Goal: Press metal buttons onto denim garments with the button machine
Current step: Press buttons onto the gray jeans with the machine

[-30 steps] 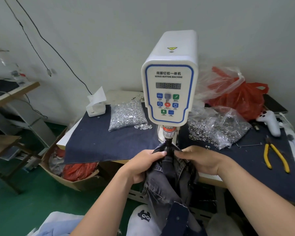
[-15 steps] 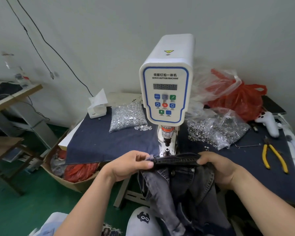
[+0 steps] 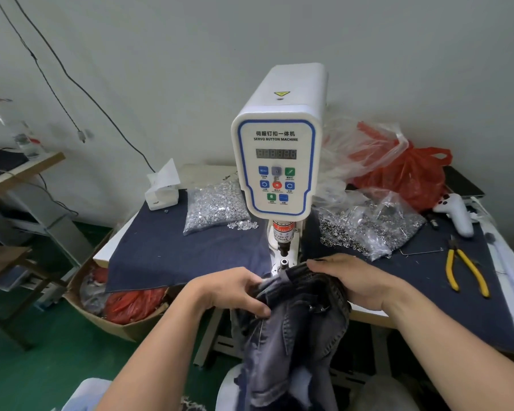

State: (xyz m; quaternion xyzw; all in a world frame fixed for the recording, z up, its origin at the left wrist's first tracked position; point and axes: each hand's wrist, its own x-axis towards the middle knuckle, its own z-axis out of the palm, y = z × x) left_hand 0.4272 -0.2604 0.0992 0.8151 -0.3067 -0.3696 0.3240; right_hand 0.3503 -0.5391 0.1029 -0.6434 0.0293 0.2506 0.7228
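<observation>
The white servo button machine [image 3: 278, 161] stands at the table's front middle, its press die [image 3: 284, 261] exposed below the head. A grey denim garment [image 3: 297, 330] hangs off the table edge just in front of the die. My left hand [image 3: 232, 290] grips the bunched denim on the left. My right hand [image 3: 353, 280] lies over the dark waistband on the right, fingers curled round it. A metal button [image 3: 311, 307] shows on the denim between the hands.
Bags of silver button parts lie left [image 3: 217, 207] and right [image 3: 371, 226] of the machine on the blue cloth [image 3: 175, 250]. Yellow pliers [image 3: 465, 269], a white controller [image 3: 454, 212] and red plastic bags [image 3: 407, 176] sit at right. A cardboard box [image 3: 113, 310] stands on the floor at left.
The waistband was pulled away from the die, stretched flat between the hands, then gathered again. My hands have come closer together just below the die.
</observation>
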